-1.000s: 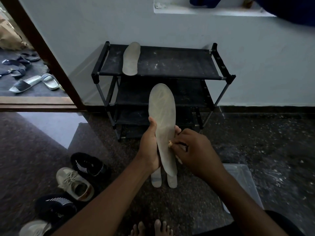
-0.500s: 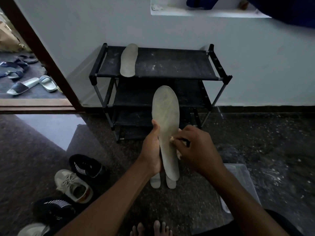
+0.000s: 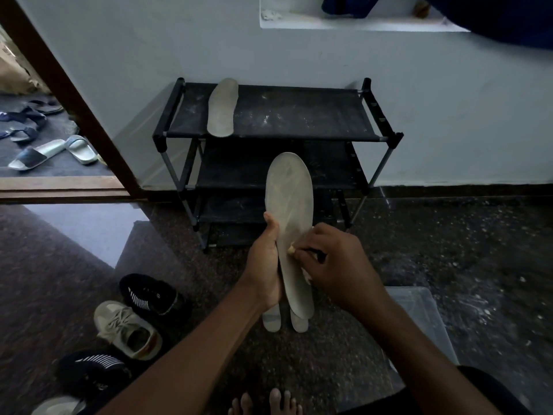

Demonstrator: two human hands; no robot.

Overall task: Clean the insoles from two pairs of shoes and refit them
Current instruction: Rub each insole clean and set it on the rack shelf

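My left hand (image 3: 264,265) grips a long grey insole (image 3: 290,199) by its left edge and holds it upright in front of me. Against the insole's right side, my right hand (image 3: 332,265) pinches a small pale cleaning tool (image 3: 291,250); most of the tool is hidden by the fingers. Two more insoles (image 3: 272,320) lie on the floor below, only their heel ends showing. Another insole (image 3: 222,107) lies on the top shelf of the black shoe rack (image 3: 299,115). At the lower left stand a black sneaker (image 3: 149,295), a beige sneaker (image 3: 127,329) and another black sneaker (image 3: 92,369).
A clear plastic box (image 3: 419,319) sits on the floor at the right, under my right forearm. A doorway at the left opens onto several sandals (image 3: 54,151). My bare toes (image 3: 266,402) show at the bottom edge. A pale shoe (image 3: 57,405) peeks in at the bottom left.
The held insole has shifted slightly right and down. My right hand stays at the insole's right edge with the tool, moving only a little.
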